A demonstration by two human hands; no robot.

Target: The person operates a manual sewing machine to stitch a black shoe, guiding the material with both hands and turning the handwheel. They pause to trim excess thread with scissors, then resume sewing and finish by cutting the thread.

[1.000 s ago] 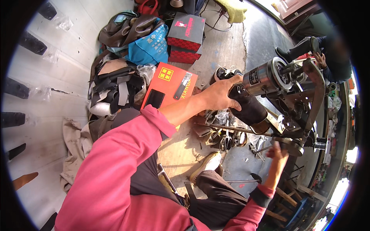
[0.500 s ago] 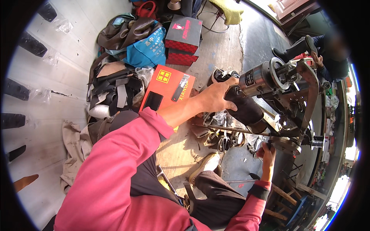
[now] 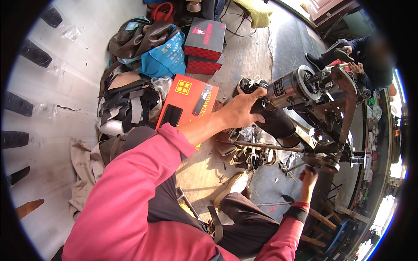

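Observation:
My left hand grips a black boot, thumb and index finger spread along its near side. The boot lies tilted under the metal head of a hand-cranked shoe-sewing machine; the spot where the needle would meet it is hidden. Below the machine, my right hand is closed at the lower rim of the round handwheel; its fingers hide the part they hold. A thread spool sits right of the wheel. Past my left hand stands a dark shoe with white laces.
An orange-red box carries a black phone and a metal-bladed tool. Behind are stacked shoe boxes, a blue bag and dark scraps. Shoe parts lie beneath the machine. Another person sits far right.
My right hand has moved a little down and right along the handwheel. My left hand stays on the boot. The other person's hands have shifted near their foot.

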